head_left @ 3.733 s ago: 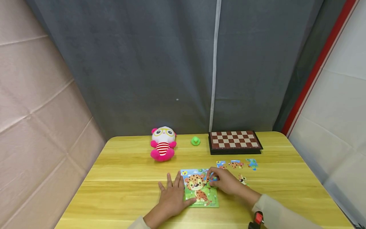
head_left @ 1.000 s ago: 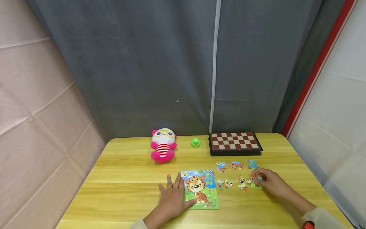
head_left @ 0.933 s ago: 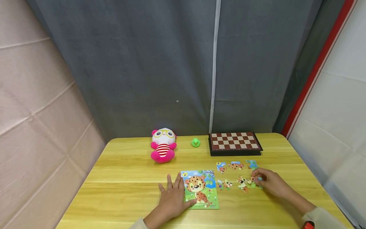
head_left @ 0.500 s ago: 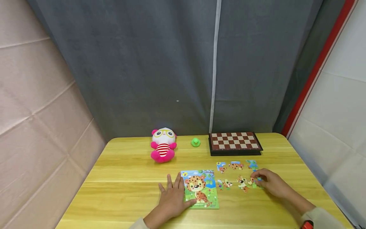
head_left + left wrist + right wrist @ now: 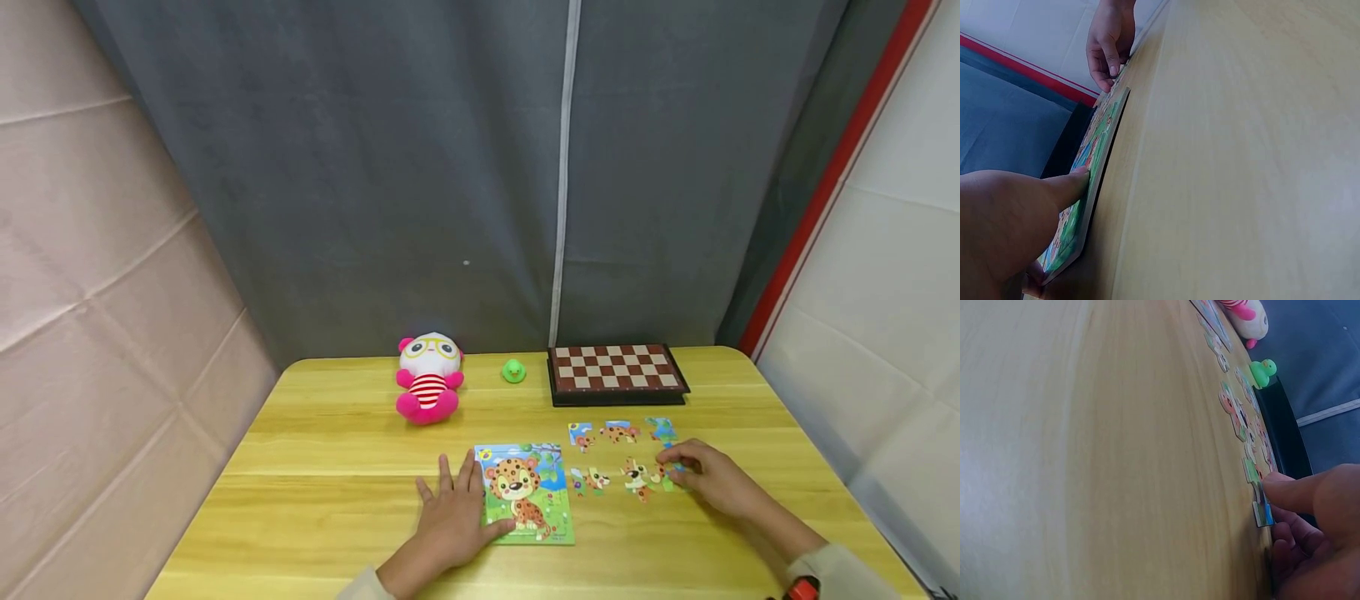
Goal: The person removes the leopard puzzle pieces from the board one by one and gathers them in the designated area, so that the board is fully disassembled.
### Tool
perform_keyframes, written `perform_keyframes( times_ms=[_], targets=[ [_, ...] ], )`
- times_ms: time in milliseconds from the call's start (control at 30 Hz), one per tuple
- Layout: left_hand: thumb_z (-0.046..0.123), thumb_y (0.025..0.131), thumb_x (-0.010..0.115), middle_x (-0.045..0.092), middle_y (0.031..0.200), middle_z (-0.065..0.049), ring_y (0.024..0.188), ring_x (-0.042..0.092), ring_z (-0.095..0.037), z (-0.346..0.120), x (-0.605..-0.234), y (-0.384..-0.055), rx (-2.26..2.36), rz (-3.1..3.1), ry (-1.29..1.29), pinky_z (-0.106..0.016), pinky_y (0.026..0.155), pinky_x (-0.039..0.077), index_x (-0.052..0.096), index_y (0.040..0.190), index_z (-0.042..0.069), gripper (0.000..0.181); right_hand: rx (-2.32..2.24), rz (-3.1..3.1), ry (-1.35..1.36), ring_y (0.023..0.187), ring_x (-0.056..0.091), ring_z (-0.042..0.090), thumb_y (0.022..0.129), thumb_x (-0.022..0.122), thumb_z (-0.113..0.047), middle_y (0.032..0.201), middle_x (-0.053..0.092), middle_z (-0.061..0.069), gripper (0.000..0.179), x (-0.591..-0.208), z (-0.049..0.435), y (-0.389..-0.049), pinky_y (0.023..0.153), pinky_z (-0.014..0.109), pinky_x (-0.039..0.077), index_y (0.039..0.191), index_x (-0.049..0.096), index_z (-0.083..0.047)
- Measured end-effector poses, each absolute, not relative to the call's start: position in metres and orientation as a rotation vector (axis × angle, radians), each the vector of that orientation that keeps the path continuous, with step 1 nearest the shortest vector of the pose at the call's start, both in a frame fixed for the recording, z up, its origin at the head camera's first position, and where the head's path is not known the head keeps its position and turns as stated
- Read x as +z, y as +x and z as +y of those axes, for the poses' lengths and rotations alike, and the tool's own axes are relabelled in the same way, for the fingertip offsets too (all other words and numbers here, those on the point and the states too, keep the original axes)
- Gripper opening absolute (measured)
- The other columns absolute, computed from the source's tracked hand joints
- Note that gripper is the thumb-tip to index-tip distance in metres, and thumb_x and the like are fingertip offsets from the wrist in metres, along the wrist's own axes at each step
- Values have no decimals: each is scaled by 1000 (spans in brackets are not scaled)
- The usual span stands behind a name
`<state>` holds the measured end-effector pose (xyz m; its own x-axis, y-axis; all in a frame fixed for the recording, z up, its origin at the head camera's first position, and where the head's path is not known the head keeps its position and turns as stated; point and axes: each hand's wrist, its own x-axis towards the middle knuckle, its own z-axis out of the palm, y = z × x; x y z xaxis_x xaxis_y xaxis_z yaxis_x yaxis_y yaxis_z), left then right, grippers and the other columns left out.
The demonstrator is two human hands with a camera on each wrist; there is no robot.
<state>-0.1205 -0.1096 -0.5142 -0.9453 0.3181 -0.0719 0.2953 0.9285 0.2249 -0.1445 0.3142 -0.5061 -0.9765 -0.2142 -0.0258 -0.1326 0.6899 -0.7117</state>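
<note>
A leopard-picture jigsaw puzzle board lies flat at the middle front of the table. My left hand rests over its left edge with fingers spread, and in the left wrist view the thumb presses on its face. To the right, my right hand pinches a small green and blue puzzle piece at the table surface, fingers partly covering it. Touching or close beside that piece is a dog-faced piece. Other loose pieces are a blue-topped one, a spotted one and a blue-green one.
Along the back of the table stand a pink and white plush panda, a small green rubber duck and a folded chessboard. Another loose piece lies just right of the puzzle board. A grey curtain hangs behind.
My right hand has moved from the puzzle board's upper right to the rightmost loose pieces, where a piece now lies under its fingers. Over the last second it shifts only slightly. My left hand stays put.
</note>
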Motion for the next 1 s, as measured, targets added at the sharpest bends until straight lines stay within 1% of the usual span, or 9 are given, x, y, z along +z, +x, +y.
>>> perform_keyframes(
  times_ms=[233, 367, 433, 567, 700, 767, 867, 933, 1000],
  targets=[
    [85, 84, 49, 20, 170, -16, 148, 15, -62, -109, -517, -121, 339, 2972, 479, -89, 103, 14, 35, 159, 2, 113, -1255, 2733, -287, 99, 57, 10, 97, 69, -5, 118, 67, 14, 22, -504, 317, -143, 81, 22, 51, 118, 71, 0],
    [86, 84, 47, 19, 171, -16, 148, 15, -62, -110, -517, -122, 346, 2966, 478, -89, 103, 13, 34, 160, 2, 114, -1292, 2693, -236, 100, 57, 12, 97, 69, -5, 121, 68, 16, 25, -501, 316, -142, 81, 21, 51, 121, 69, 3],
    [86, 84, 47, 19, 171, -16, 148, 15, -62, -111, -518, -123, 350, 2964, 473, -89, 104, 13, 33, 160, 2, 114, -1298, 2681, -213, 103, 59, 15, 97, 69, -4, 121, 69, 16, 26, -498, 315, -142, 82, 21, 52, 122, 68, 3],
    [87, 84, 48, 20, 171, -16, 149, 15, -61, -112, -518, -123, 364, 2961, 465, -88, 104, 13, 33, 160, 1, 115, -1287, 2675, -228, 109, 62, 28, 97, 69, -4, 123, 68, 18, 28, -494, 314, -144, 84, 21, 53, 124, 67, 4],
    [88, 83, 47, 18, 171, -15, 150, 14, -60, -113, -517, -124, 370, 2947, 462, -88, 105, 13, 32, 160, 2, 116, -1273, 2679, -293, 116, 63, 38, 98, 70, -8, 126, 68, 19, 32, -490, 311, -147, 87, 24, 54, 127, 66, 2],
    [88, 83, 46, 18, 172, -14, 150, 14, -59, -115, -517, -124, 367, 2941, 467, -87, 105, 13, 32, 161, 3, 116, -1263, 2686, -334, 117, 63, 38, 98, 70, -11, 127, 68, 18, 33, -488, 307, -148, 88, 26, 55, 128, 66, 0],
    [89, 83, 44, 18, 172, -12, 151, 15, -57, -117, -516, -124, 347, 2938, 481, -87, 106, 15, 32, 161, 5, 115, -1254, 2692, -392, 113, 62, 34, 97, 71, -13, 126, 68, 16, 33, -486, 299, -150, 89, 32, 55, 128, 67, -1],
    [90, 82, 43, 18, 172, -10, 152, 15, -55, -119, -516, -125, 334, 2934, 487, -86, 107, 16, 31, 162, 7, 115, -1263, 2681, -405, 111, 62, 29, 97, 72, -15, 125, 68, 15, 33, -485, 292, -151, 88, 33, 55, 127, 68, -2],
    [92, 82, 41, 18, 172, -8, 153, 15, -53, -121, -517, -125, 324, 2929, 493, -85, 108, 17, 30, 163, 9, 116, -1286, 2651, -413, 109, 60, 26, 97, 71, -14, 125, 67, 16, 33, -484, 285, -151, 87, 35, 55, 127, 67, -1]
  ],
)
